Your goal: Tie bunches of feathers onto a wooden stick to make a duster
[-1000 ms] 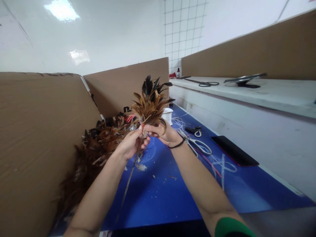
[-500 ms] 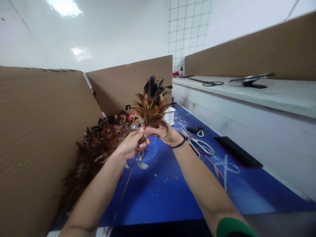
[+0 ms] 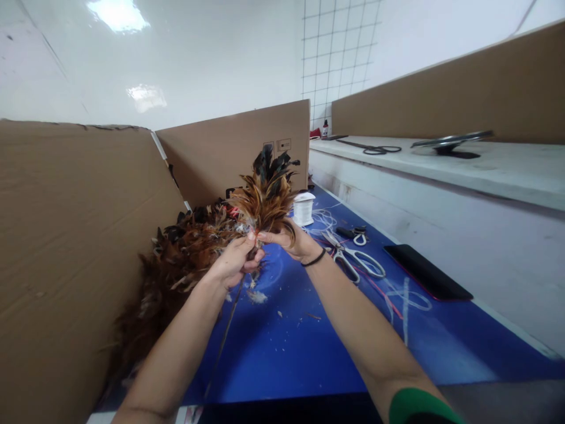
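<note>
Feather bunch (image 3: 267, 197), brown with black tips: you are holding it upright above the blue table (image 3: 286, 353), well up from the surface, a bit of red showing at its base.
Left hand (image 3: 236, 259): your thumb and fingers are clamping on the base of the bunch.
Right hand (image 3: 296, 238), black band (image 3: 314, 257) at the wrist: your thumb and fingers are pinching the same base, touching or almost touching the left thumb.
Stick (image 3: 225, 333), thin, dark: it is running down from beneath your left hand; whether those fingers are gripping it, one cannot tell.
Feather heap (image 3: 185, 253): it is lying left of your hands, against the cardboard (image 3: 79, 235).
White spool (image 3: 303, 210): it is standing just beyond your right hand.
Scissors (image 3: 364, 263), white-handled: they are lying right of your right wrist, near a black phone (image 3: 426, 274).
</note>
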### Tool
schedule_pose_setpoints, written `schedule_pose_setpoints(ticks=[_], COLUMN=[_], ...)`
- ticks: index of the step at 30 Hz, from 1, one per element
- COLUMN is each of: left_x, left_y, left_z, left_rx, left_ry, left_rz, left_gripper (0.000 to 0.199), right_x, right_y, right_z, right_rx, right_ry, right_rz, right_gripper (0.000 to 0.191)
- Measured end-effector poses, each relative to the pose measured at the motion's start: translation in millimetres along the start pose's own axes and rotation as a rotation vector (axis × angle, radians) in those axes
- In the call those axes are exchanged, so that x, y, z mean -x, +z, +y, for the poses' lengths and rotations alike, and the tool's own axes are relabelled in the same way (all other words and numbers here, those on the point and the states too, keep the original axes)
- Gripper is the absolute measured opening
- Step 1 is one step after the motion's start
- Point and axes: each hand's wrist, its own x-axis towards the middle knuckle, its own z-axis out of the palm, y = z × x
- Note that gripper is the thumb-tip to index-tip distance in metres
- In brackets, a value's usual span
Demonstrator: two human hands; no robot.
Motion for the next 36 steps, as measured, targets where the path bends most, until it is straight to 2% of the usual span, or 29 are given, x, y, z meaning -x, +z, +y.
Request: schedule_pose_setpoints(ticks=[5, 16, 24, 30, 34, 36], left_x=[0.0, 3.7, 2.8, 7.0, 11.4, 12.2], left_y=[-4.0, 1.9, 7.0, 1.4, -10.4, -17.8], left_z=[-2.1, 1.6, -0.2, 4.5, 11.1, 10.4], left_rx=[0.069, 0.023, -0.007, 0.064, 0.187, 0.267], left_ry=[-0.021, -0.011, 0.04, 0.045, 0.044, 0.042], left_rz=[-0.07, -0.016, 0.081, 0.024, -0.046, -0.067], left_gripper=[0.032, 0.038, 0.044, 0.037, 0.032, 0.031], right_x=[0.0, 0.9, 0.2, -0.1, 0.4, 1.4], right_y=[1.6, 1.6, 0.9, -0.6, -16.1, -25.3], right_z=[-1.4, -5.8, -0.5, -4.6, -13.8, -19.5], right_rx=[0.013, -0.022, -0.03, -0.082, -0.064, -0.025], right_ry=[-0.005, 0.014, -0.011, 0.002, 0.068, 0.113], right_rz=[0.012, -0.017, -0.054, -0.081, 0.057, 0.15], right_gripper=[0.036, 0.032, 0.029, 0.04, 0.055, 0.055])
